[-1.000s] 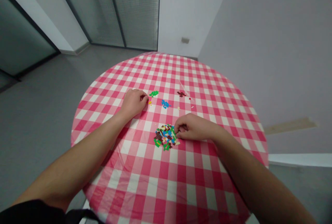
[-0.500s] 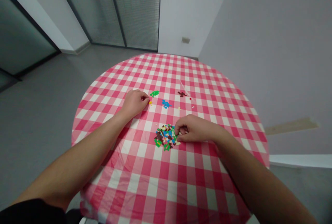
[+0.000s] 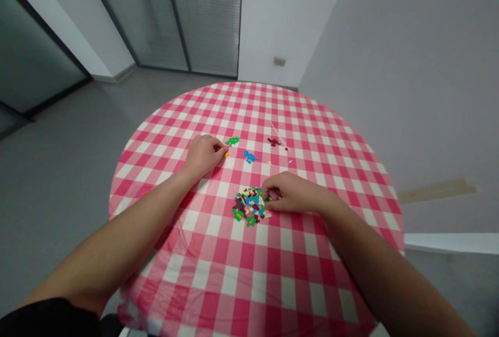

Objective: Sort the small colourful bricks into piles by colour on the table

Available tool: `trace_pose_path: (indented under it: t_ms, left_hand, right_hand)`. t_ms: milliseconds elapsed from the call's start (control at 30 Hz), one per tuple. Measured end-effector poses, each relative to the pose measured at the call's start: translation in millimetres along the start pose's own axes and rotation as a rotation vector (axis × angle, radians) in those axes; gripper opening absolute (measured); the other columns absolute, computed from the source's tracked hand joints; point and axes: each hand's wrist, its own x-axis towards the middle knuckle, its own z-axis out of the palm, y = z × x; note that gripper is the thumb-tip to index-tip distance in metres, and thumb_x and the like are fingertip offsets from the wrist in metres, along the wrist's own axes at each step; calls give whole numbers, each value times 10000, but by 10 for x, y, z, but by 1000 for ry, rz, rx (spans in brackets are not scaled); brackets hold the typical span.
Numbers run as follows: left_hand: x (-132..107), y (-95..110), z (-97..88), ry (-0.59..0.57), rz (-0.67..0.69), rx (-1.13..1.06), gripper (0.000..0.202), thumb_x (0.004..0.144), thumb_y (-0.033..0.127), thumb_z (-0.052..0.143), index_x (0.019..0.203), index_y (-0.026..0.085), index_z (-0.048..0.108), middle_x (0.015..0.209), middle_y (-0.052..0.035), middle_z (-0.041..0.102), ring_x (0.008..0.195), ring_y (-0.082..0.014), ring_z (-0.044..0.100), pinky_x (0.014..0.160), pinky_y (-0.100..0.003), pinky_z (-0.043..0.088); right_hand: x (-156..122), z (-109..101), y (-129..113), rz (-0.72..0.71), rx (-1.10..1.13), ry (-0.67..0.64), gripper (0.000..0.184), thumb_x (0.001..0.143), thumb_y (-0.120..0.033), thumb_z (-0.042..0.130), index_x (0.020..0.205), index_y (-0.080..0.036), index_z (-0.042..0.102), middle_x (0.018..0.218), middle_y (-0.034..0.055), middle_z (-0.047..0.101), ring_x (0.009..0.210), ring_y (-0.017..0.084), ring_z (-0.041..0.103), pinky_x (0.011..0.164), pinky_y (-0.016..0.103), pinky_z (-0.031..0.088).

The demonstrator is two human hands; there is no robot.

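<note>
Pink-and-white gingham cloth [image 3: 249, 285] covered the round table, and on it lay a heap of small plastic building bricks [image 3: 249, 206] in mixed colours, on the person's side of the middle. Beyond it sat 3 single-colour clusters: a green cluster [image 3: 233, 141], a blue cluster [image 3: 250, 157] and a dark brown cluster [image 3: 274, 142]. The left hand [image 3: 203, 156] rested just beside the green cluster with its fingers curled, thumb and forefinger drawn together as if pinching something tiny. A yellow brick [image 3: 226, 154] showed at those fingertips, but I could not tell whether it was held or only touched. The right hand [image 3: 290, 194] lay against the right edge of the heap, curled, with its fingertips among the bricks; the fingers hid whether they pinched anything. A few loose pale bricks [image 3: 289, 160] lay apart, right of the blue cluster. Pieces this small could easily slip from a weak pinch and land in the wrong cluster, mixing its colours. A careless drag of the right hand could smear the heap across the cloth, and its wrinkles could tip or trap bricks. A sharp flick could also send one skittering over the table's edge to the grey floor [image 3: 58, 170], where it would be hard to spot.
</note>
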Motion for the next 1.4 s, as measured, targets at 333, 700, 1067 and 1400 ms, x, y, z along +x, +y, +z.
trace_pose_path:
  t_ms: [333, 700, 1067, 1400]
  left_hand:
    - [-14, -1, 16, -10, 33, -13, 291, 805, 223, 538, 929, 205, 800, 880, -68, 752, 846, -246, 655, 804, -370, 496]
    - [-31, -33, 36, -21, 80, -50, 338, 787, 200, 503, 950, 182, 798, 892, -80, 738, 849, -250, 638, 816, -383, 482]
    - [-28, -7, 55, -59, 58, -11, 374, 799, 202, 499, 1048, 191, 778, 877, -99, 702, 856, -271, 620, 806, -400, 478]
    - [-42, 30, 19, 54, 89, -163, 251, 777, 183, 541, 846, 179, 782, 852, -71, 724, 859, -250, 622, 846, -411, 473]
  right_hand:
    - [-15, -22, 16, 2, 34, -13, 129, 735, -184, 657, 862, -187, 682, 709, -11, 616, 593, 105, 533, 522, 217, 340]
    - [-13, -21, 23, 17, 29, -18, 172, 738, -186, 653, 906, -188, 685, 710, -14, 610, 601, 107, 537, 523, 223, 344]
    - [-8, -27, 16, 19, 23, -4, 158, 733, -190, 661, 891, -181, 659, 694, -25, 585, 590, 101, 518, 518, 224, 327]
    - [8, -10, 28, -10, 3, -3, 274, 726, -202, 691, 999, -193, 717, 711, -16, 611, 606, 109, 530, 526, 226, 339]
